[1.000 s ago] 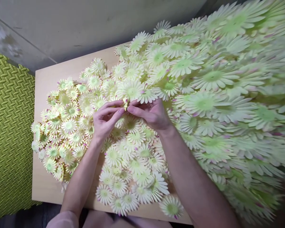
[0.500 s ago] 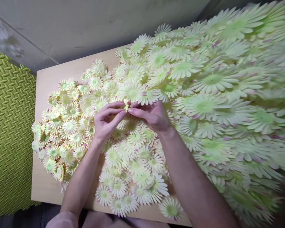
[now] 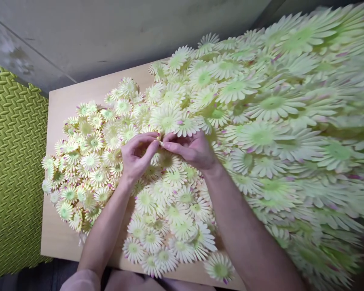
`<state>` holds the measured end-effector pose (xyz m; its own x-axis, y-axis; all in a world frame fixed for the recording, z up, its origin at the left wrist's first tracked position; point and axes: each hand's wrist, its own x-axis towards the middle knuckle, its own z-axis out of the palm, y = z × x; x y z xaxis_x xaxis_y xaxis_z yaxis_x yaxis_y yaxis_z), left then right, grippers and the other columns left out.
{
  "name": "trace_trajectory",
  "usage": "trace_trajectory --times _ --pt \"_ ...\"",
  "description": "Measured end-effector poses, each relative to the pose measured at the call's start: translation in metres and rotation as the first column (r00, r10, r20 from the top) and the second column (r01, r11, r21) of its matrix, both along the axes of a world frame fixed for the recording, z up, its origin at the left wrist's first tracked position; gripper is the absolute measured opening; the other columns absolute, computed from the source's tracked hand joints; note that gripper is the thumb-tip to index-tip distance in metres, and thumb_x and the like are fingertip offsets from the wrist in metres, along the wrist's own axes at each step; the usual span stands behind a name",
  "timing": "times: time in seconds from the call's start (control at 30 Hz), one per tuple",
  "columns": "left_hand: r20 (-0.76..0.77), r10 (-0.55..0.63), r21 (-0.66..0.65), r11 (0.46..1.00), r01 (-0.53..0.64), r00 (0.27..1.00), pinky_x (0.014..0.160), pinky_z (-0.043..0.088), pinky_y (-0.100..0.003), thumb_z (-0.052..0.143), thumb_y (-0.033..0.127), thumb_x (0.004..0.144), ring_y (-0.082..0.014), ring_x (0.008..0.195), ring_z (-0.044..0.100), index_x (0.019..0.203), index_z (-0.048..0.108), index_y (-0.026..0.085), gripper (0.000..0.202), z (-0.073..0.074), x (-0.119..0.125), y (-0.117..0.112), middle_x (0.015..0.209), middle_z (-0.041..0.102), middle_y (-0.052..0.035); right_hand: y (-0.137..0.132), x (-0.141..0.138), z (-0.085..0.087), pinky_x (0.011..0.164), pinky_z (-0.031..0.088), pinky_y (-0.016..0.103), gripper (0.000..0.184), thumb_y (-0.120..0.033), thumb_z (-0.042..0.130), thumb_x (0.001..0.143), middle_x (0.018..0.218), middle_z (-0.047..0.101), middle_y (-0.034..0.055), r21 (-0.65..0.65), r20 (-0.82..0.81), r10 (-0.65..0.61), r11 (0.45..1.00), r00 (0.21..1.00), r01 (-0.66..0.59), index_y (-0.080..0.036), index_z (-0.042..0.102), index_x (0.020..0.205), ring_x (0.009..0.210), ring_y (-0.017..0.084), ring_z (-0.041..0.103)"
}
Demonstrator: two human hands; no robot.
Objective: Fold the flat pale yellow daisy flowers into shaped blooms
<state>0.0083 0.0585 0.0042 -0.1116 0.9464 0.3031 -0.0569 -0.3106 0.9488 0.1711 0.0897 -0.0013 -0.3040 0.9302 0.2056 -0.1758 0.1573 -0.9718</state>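
A great heap of pale yellow artificial daisies (image 3: 170,121) with green centres covers a light wooden board (image 3: 63,105). My left hand (image 3: 136,155) and my right hand (image 3: 191,149) meet fingertip to fingertip over the middle of the heap. Both pinch one small yellow flower piece (image 3: 160,141) between thumbs and forefingers. The piece is mostly hidden by my fingers. Loose daisies lie flat under both wrists and forearms.
The daisy pile rises high on the right (image 3: 291,121) and fills that side of the view. A green textured foam mat (image 3: 12,169) lies left of the board. A grey concrete floor (image 3: 109,32) runs behind. My knees show at the bottom edge (image 3: 115,283).
My hands have drawn a little closer together and lower, and the small flower piece is now more hidden between the fingertips. The view has shifted slightly.
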Motion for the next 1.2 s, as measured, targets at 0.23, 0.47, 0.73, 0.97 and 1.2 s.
trace_trajectory --times 0.23,0.47,0.73,0.97,1.2 --pt "0.265 0.214 -0.230 0.961 -0.154 0.940 0.065 0.059 -0.022 0.066 0.041 0.087 -0.0073 0.073 0.064 0.086 0.066 0.022 0.018 -0.006 -0.006 0.002 0.083 0.062 0.0006 0.007 0.011 0.014 0.054 0.048 0.032 0.007 -0.025 0.071 0.056 0.058 0.054 -0.0014 -0.396 -0.483 -0.265 0.916 0.835 0.062 -0.024 0.065 0.061 0.057 0.015 0.054" --pt "0.214 0.180 -0.195 0.971 -0.138 0.960 0.067 0.063 -0.026 0.068 0.040 0.086 -0.0077 0.069 0.065 0.087 0.065 0.022 0.018 -0.003 -0.001 0.001 0.082 0.062 0.0009 0.004 0.005 0.010 0.044 0.041 0.028 0.032 -0.034 0.078 0.066 0.041 0.049 -0.0022 -0.272 -0.337 -0.176 0.959 0.925 0.084 -0.022 0.061 0.043 0.041 0.010 0.046" --pt "-0.005 0.089 0.017 0.996 -0.089 0.996 0.083 0.060 -0.028 0.068 0.027 0.086 -0.0133 0.091 0.072 0.093 0.072 0.019 0.011 -0.003 0.003 0.000 0.095 0.075 -0.0049 -0.003 -0.001 0.003 0.057 0.057 0.026 0.004 -0.025 0.080 0.075 0.069 0.073 -0.0001 -0.082 -0.071 -0.026 0.996 0.997 0.020 -0.025 0.079 0.079 0.060 0.013 0.066" --pt "-0.049 0.042 0.098 0.994 -0.037 0.998 0.093 0.059 -0.038 0.070 0.023 0.085 -0.0199 0.103 0.072 0.090 0.072 0.016 0.009 -0.003 0.004 0.000 0.099 0.076 -0.0093 -0.003 -0.007 0.007 0.061 0.062 0.029 0.008 -0.029 0.081 0.074 0.068 0.072 -0.0007 -0.032 0.032 -0.109 0.993 0.994 0.110 -0.023 0.075 0.071 0.062 0.015 0.069" --pt "-0.030 0.013 0.070 0.997 -0.011 0.999 0.089 0.060 -0.036 0.071 0.027 0.084 -0.0199 0.105 0.071 0.091 0.074 0.018 0.012 -0.001 0.005 -0.001 0.100 0.075 -0.0093 -0.005 -0.006 0.009 0.062 0.062 0.029 0.008 -0.027 0.079 0.076 0.071 0.072 -0.0005 -0.011 0.047 -0.159 0.987 0.986 0.160 -0.023 0.074 0.071 0.066 0.016 0.069"
